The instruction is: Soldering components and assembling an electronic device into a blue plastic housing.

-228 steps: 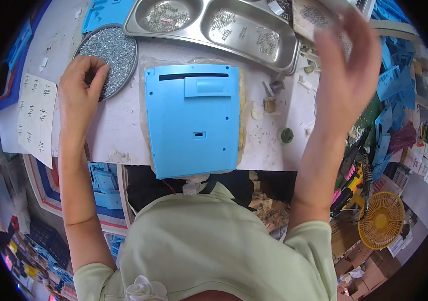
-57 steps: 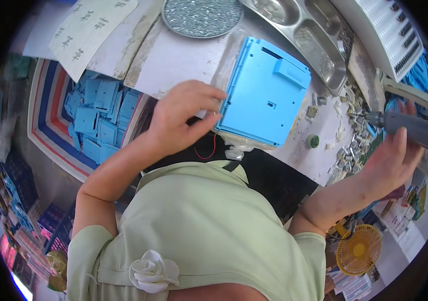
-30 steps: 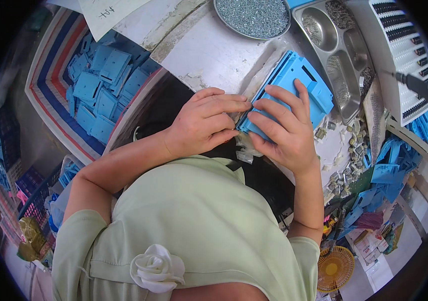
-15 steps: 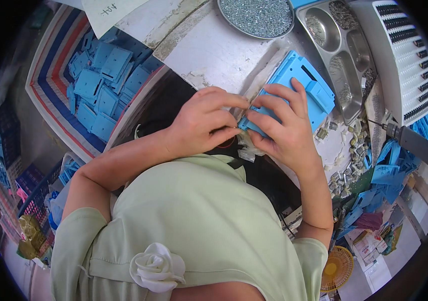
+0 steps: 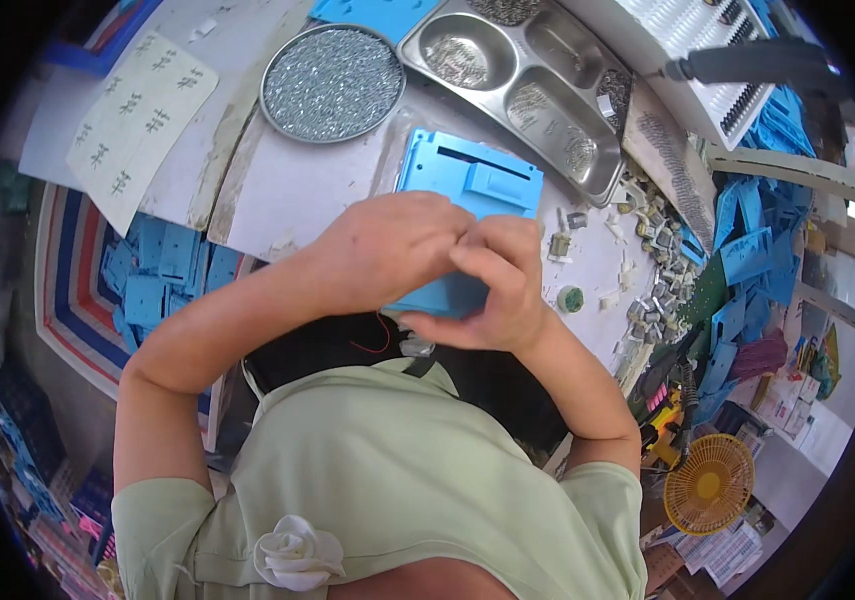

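Note:
A flat light-blue plastic casing (image 5: 502,190) with a slot and a raised block lies on the white worktop in front of me, over a clear plastic bag. My left hand (image 5: 397,245) is above its near half, fingers closed in a pinch; whatever is in them is hidden. Meeting it from the other side, my right hand (image 5: 502,285) curls over the casing, its thumb at the near edge and its fingertips against the left hand. Both hands cover the casing's middle. A thin red wire (image 5: 379,340) shows below the left hand.
A round dish of small silver screws (image 5: 332,85) stands beyond the casing, beside a compartmented steel tray (image 5: 527,75). Small metal parts (image 5: 647,225) lie scattered at right, near a green round piece (image 5: 569,298). An electric screwdriver (image 5: 747,62) hangs far right. A striped bag (image 5: 72,290) holds blue casings.
The view has swung toward the right, bringing the written sheet and the fan further in. Both hands moved from the casing's near left corner to over its near half, fingers now meeting.

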`<state>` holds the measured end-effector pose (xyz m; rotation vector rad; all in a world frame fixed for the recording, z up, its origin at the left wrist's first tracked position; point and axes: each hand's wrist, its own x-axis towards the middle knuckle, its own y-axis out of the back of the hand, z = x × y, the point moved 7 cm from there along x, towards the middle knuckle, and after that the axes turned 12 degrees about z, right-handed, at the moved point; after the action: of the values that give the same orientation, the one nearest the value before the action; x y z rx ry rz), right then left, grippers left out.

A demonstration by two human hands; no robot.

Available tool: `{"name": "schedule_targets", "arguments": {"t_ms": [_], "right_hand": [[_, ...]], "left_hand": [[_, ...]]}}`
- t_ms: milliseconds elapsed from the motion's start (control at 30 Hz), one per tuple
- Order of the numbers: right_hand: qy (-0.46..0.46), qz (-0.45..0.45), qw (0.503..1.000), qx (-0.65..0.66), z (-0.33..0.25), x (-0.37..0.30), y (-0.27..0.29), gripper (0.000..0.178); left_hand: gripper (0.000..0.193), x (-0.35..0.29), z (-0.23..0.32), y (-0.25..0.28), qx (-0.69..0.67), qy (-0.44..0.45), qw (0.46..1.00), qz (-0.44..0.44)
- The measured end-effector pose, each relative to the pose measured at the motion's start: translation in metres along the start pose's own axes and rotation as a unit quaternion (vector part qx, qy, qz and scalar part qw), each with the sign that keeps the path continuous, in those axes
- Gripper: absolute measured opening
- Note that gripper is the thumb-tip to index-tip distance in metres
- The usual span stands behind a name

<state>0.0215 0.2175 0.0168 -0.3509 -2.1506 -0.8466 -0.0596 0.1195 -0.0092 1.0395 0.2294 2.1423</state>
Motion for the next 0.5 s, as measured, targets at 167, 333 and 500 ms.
{"name": "schedule_targets", "arguments": {"t_ms": [167,333,500], "right_hand": [[0.039,0.163,0.97,-0.175,0.054,0.049,0.101,0.048],[0.015,0.062,0.885,-0.461,0.235,0.158,0.209,0.03],[-0.314,0.084,0.921,0.215,0.199,0.194,0.132,0.034]], "left_hand": [[0.013,-0.002,0.006,0.005,0.041,-0.021,0.998,-0.052],[0.015,0.008,0.01,-0.002,0.02,-0.029,0.995,-0.089],[0.014,0.002,0.007,0.001,0.022,0.0,0.997,-0.075]]}}
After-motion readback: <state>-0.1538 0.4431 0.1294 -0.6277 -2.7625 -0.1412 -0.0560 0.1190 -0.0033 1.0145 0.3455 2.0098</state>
